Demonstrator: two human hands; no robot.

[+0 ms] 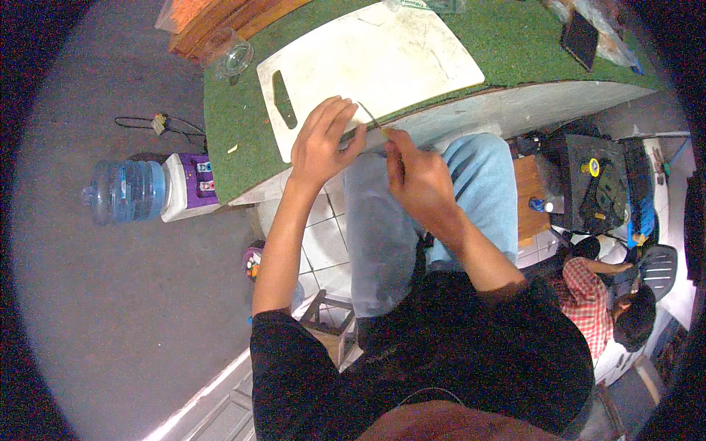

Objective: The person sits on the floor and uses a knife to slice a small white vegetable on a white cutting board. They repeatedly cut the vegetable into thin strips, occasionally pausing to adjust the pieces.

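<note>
A white cutting board [364, 60] with a handle slot lies on a green turf-like mat [237, 132]. Over the board's near edge is my left hand [326, 140], palm down, with the fingers close together; whether anything is under them is hidden. My right hand [416, 173] is closed around the handle end of a thin dark tool [369, 114], perhaps a knife. Its narrow blade points up and left onto the board's edge, just right of my left fingertips.
A clear glass or plastic jar [237, 58] stands left of the board. Far right on the mat lie a dark flat object [579, 41] and clear plastic. Below left is a water dispenser [190, 187] with a blue bottle [132, 190]. A person in a checked shirt [587, 303] sits at right.
</note>
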